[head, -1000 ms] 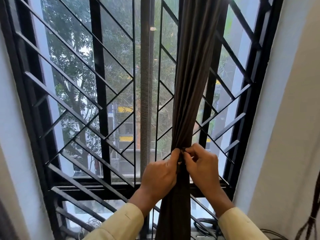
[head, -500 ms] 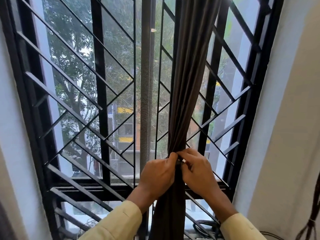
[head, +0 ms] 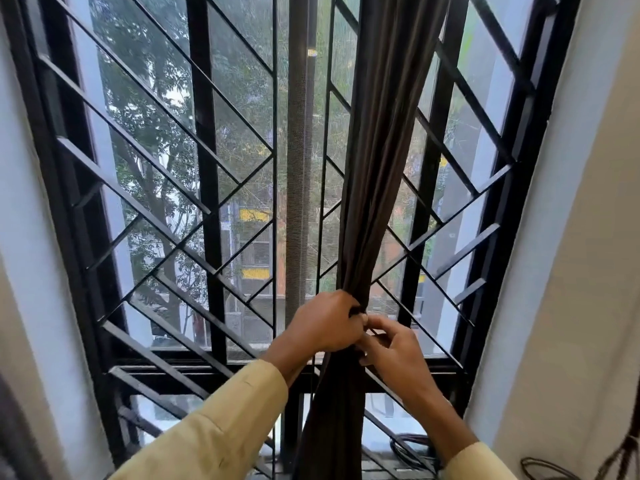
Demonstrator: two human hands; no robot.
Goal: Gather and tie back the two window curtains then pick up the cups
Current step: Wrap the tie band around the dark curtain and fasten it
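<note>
A dark brown curtain (head: 377,161) hangs bunched into one narrow bundle in front of the window, right of its middle. My left hand (head: 323,323) wraps around the bundle at sill height and pinches it tight. My right hand (head: 393,344) is just right of it, fingers curled at the same spot, touching the bundle where a thin dark tie seems to sit. Below my hands the cloth (head: 332,427) spreads out again. A second curtain and the cups are not in view.
A black metal grille (head: 166,188) with diagonal bars covers the whole window, close behind the curtain. White wall (head: 588,237) runs up the right side. Dark cables (head: 412,448) lie on the sill at lower right.
Both hands and the gathered bundle have shifted slightly left and down. My right hand has slid lower, and its fingers have loosened from the top of the pinch.
</note>
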